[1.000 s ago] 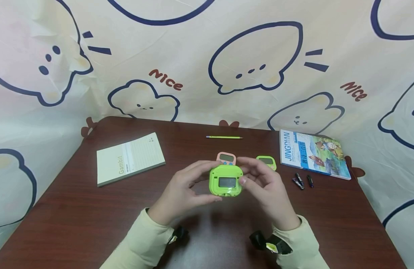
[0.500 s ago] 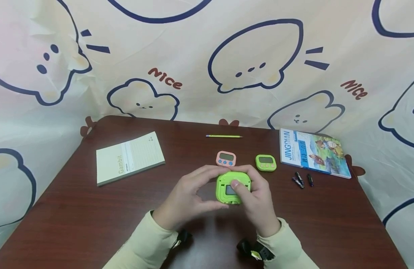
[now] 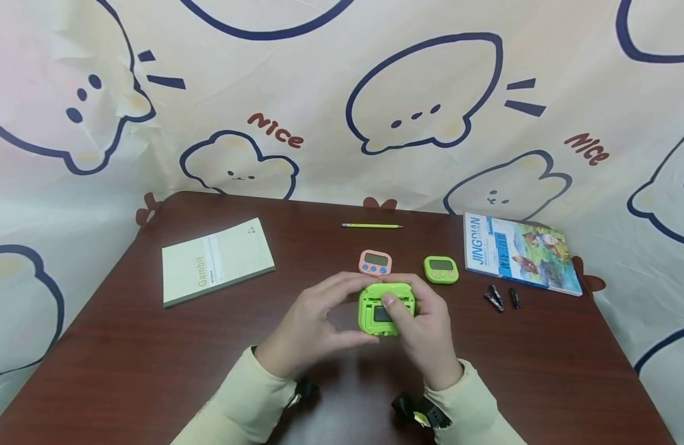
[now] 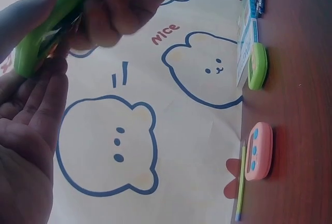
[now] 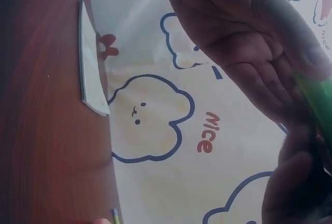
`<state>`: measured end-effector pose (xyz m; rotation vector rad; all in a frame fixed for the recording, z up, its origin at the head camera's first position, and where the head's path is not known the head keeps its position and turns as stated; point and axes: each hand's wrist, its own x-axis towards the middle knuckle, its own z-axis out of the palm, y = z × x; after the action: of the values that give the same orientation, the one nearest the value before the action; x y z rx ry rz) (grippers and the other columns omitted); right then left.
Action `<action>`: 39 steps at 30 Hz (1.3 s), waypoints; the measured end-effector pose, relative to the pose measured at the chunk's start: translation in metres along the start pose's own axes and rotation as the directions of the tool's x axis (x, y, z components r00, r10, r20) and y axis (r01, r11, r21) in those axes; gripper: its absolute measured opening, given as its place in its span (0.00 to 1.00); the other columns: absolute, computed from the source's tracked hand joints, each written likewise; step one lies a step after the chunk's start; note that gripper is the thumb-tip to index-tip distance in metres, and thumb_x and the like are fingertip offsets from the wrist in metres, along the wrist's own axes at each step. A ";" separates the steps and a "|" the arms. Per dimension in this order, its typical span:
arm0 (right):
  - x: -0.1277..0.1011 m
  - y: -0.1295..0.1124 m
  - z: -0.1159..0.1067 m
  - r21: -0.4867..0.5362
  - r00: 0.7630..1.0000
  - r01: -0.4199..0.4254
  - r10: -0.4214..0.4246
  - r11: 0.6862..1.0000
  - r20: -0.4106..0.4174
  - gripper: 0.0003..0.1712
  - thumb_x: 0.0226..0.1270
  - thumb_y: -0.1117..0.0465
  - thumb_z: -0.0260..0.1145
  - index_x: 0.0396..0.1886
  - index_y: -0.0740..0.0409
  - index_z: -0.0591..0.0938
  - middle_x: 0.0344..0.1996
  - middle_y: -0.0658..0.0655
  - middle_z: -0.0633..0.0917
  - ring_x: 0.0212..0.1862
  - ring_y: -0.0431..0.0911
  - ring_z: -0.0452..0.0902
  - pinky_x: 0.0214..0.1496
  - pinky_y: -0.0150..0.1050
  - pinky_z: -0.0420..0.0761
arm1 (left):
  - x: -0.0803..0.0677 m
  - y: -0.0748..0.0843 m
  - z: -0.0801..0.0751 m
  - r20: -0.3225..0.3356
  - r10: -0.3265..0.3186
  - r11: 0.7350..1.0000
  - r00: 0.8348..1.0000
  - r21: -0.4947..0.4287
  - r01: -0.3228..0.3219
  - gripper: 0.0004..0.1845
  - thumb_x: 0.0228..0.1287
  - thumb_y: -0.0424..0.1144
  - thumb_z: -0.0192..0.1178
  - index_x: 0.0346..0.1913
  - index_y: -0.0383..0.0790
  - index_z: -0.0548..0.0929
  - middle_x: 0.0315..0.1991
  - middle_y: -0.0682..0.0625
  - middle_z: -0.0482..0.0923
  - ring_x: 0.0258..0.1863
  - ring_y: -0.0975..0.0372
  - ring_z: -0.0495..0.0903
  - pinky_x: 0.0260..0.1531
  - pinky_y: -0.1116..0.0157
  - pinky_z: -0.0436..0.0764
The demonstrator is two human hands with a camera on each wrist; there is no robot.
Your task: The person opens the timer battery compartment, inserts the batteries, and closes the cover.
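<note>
Head view: both hands meet over the middle of the dark wooden table (image 3: 125, 346), and between them sits a green digital timer (image 3: 386, 308), lifted just above the tabletop. The left hand (image 3: 311, 324) curls round its left edge, fingers along the top and thumb underneath. The right hand (image 3: 422, 334) wraps the right side, thumb pressed flat on the timer's grey window. Just behind them lies a pink timer (image 3: 375, 262), and beside that a second, smaller green timer (image 3: 440, 269). A yellow-green pencil (image 3: 372, 225) lies further back. On the left, a Gambit notepad (image 3: 216, 261); on the right, a picture book (image 3: 521, 252) with three dark batteries (image 3: 501, 297) just in front of it. Behind it all hangs a cartoon bear backdrop (image 3: 419, 93).

Left wrist view: the green digital timer (image 4: 44, 32) shows edge-on at the top, fingers of the left hand (image 4: 26, 130) closed up against it from below, the right hand (image 4: 124, 6) clamped over it. On the table, the pink timer (image 4: 258, 151), the small green timer (image 4: 258, 66) and the pencil (image 4: 241, 180).

Right wrist view: blurred and close. The right hand (image 5: 290, 182) grips a sliver of the green digital timer (image 5: 319, 97), the left hand (image 5: 244, 42) pressed against it above. The notepad (image 5: 91, 73) lies on the table.
</note>
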<state>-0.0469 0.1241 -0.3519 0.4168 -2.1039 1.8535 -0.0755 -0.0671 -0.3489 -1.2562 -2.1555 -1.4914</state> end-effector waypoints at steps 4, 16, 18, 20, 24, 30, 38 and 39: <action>0.001 -0.001 -0.002 -0.028 0.996 0.083 -0.084 0.996 -0.015 0.11 0.71 0.71 0.61 0.49 0.59 0.84 0.42 0.55 0.84 0.42 0.47 0.79 0.43 0.35 0.82 | -0.001 0.000 -0.001 0.001 -0.013 1.000 1.000 -0.011 0.013 0.41 0.46 0.35 0.81 0.65 0.38 0.75 0.58 0.49 0.78 0.57 0.61 0.79 0.54 0.66 0.82; 0.006 -0.017 -0.030 0.215 0.973 -0.149 0.182 0.965 -0.142 0.20 0.79 0.61 0.57 0.51 0.77 0.80 0.41 0.58 0.82 0.39 0.49 0.73 0.42 0.33 0.80 | 0.003 -0.003 -0.012 -0.031 -0.057 0.998 0.998 -0.024 0.056 0.41 0.44 0.31 0.81 0.65 0.37 0.75 0.57 0.50 0.78 0.57 0.61 0.79 0.55 0.66 0.81; 0.004 -0.016 -0.039 0.222 0.959 -0.195 0.233 0.955 -0.162 0.18 0.77 0.62 0.60 0.52 0.76 0.81 0.41 0.58 0.83 0.37 0.47 0.75 0.41 0.32 0.82 | 0.004 -0.004 -0.014 -0.032 -0.082 0.996 0.996 -0.035 0.081 0.41 0.45 0.30 0.81 0.65 0.37 0.75 0.58 0.50 0.77 0.57 0.61 0.78 0.56 0.66 0.81; 0.001 -0.012 -0.048 0.155 0.948 -0.238 0.264 0.959 -0.178 0.16 0.74 0.63 0.63 0.53 0.72 0.82 0.40 0.57 0.85 0.34 0.46 0.78 0.40 0.31 0.84 | 0.003 -0.005 -0.017 -0.039 -0.113 0.993 0.993 -0.040 0.111 0.41 0.45 0.30 0.81 0.65 0.38 0.74 0.58 0.51 0.77 0.58 0.61 0.78 0.56 0.66 0.81; -0.004 0.000 -0.064 -0.047 0.941 -0.310 0.299 0.950 -0.161 0.16 0.69 0.64 0.69 0.53 0.66 0.84 0.35 0.55 0.88 0.32 0.45 0.83 0.40 0.33 0.87 | 0.001 -0.004 -0.023 -0.061 -0.174 0.984 0.983 -0.048 0.171 0.41 0.44 0.29 0.81 0.65 0.40 0.75 0.58 0.53 0.77 0.58 0.62 0.78 0.57 0.66 0.80; -0.010 0.020 -0.084 -0.378 0.951 -0.293 0.309 0.878 -0.020 0.18 0.65 0.58 0.73 0.54 0.56 0.86 0.33 0.53 0.87 0.32 0.44 0.79 0.29 0.32 0.81 | -0.002 -0.001 -0.031 -0.069 -0.211 0.977 0.975 -0.039 0.208 0.41 0.44 0.29 0.81 0.65 0.43 0.75 0.58 0.54 0.77 0.58 0.62 0.78 0.57 0.66 0.80; -0.015 0.062 -0.102 -0.563 0.919 -0.208 0.357 0.800 0.168 0.16 0.65 0.55 0.73 0.52 0.49 0.87 0.43 0.43 0.87 0.41 0.40 0.79 0.41 0.34 0.81 | -0.001 0.001 -0.034 -0.072 -0.176 0.984 0.982 -0.039 0.174 0.42 0.44 0.29 0.81 0.65 0.42 0.74 0.58 0.53 0.77 0.58 0.62 0.78 0.57 0.66 0.80; -0.015 0.067 -0.103 -0.572 0.911 -0.204 0.367 0.794 0.186 0.15 0.65 0.56 0.73 0.52 0.48 0.87 0.43 0.43 0.87 0.42 0.40 0.79 0.44 0.34 0.81 | -0.001 0.001 -0.033 -0.071 -0.174 0.984 0.982 -0.040 0.171 0.42 0.44 0.29 0.81 0.65 0.42 0.74 0.58 0.53 0.77 0.58 0.62 0.78 0.57 0.66 0.80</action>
<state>-0.0571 0.2351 -0.4064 0.2382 -2.9074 1.2742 -0.0833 -0.0960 -0.3339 -1.0287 -2.2480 -1.6205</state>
